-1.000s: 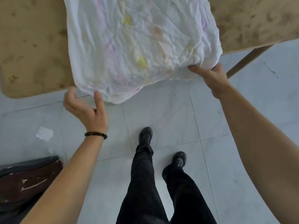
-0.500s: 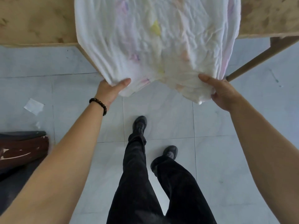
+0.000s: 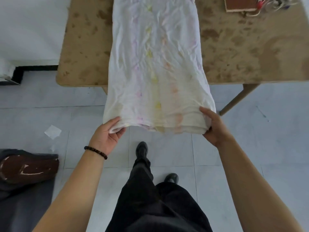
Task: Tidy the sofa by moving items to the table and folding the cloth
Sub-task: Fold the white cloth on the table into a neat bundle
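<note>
White, faintly pastel-stained crumpled cloth (image 3: 155, 64) draped off mottled brown wooden bench (image 3: 242, 56), near folded edge clasped in grip of left hand (image 3: 107, 136) and right hand (image 3: 215, 128).

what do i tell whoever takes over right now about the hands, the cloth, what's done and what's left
Left hand grips the near left corner of the cloth; right hand grips the near right corner.
Cloth lies as a long strip on the table, near end held out past its front edge.
Done: cloth on the table, seemingly folded lengthwise, layers showing at the near edge.
Left: probably fold the near end over the rest to shorten it.
</note>
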The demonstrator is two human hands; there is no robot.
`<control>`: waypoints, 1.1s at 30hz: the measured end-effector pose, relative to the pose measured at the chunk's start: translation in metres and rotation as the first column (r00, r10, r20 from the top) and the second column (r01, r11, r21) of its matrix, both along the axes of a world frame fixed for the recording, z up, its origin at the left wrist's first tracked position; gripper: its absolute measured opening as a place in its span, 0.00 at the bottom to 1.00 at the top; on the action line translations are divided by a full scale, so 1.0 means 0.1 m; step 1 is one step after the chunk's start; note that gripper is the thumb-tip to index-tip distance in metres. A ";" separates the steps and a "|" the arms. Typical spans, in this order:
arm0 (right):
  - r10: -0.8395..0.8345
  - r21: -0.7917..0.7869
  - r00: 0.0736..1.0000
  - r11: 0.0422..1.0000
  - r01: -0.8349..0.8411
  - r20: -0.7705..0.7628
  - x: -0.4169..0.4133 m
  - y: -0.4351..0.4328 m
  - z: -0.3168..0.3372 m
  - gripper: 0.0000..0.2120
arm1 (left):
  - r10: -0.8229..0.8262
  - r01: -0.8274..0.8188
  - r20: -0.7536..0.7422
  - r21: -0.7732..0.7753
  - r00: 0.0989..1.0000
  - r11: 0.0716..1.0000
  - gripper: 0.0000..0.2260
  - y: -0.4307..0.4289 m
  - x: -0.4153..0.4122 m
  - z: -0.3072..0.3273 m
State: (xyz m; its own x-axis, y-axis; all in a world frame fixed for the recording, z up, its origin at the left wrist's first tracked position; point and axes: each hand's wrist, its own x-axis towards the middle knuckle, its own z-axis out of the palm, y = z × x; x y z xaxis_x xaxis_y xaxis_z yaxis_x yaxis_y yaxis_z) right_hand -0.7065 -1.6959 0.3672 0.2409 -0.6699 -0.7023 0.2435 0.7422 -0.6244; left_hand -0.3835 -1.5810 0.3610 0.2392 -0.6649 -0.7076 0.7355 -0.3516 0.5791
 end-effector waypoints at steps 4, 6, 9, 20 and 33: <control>-0.065 -0.065 0.998 0.996 0.066 0.015 -0.11 -0.04 0.37 0.18 | 0.112 -0.111 -0.059 0.026 0.992 0.993 0.06 -0.02 0.01 0.41; -0.037 -0.058 0.997 0.998 0.034 -0.063 -0.11 -0.07 0.44 0.17 | 0.062 -0.059 -0.053 0.055 0.997 0.997 0.10 -0.03 0.01 0.49; -0.059 -0.041 0.982 0.998 0.052 -0.178 -0.09 -0.20 0.53 0.13 | 0.067 -0.060 -0.060 0.110 0.996 0.992 0.10 -0.15 0.05 0.61; -0.177 -0.005 0.956 0.984 0.181 -0.235 0.48 -1.92 0.53 0.05 | 0.227 -0.203 -0.131 0.174 0.965 0.964 0.12 -2.03 0.80 0.70; 0.044 -0.225 0.522 0.869 -0.441 -0.852 1.47 -3.01 -0.16 0.31 | -0.391 0.369 0.856 0.262 0.338 0.892 0.35 -3.43 0.94 -0.17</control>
State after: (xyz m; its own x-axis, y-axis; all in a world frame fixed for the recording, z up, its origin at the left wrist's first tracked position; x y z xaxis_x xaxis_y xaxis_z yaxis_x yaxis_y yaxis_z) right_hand -0.5598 -1.9971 0.3510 -0.0916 -0.9178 -0.3863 -0.6560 0.3475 -0.6700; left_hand -0.2894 -1.9241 0.3440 0.4483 -0.8473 -0.2847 -0.3824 -0.4697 0.7957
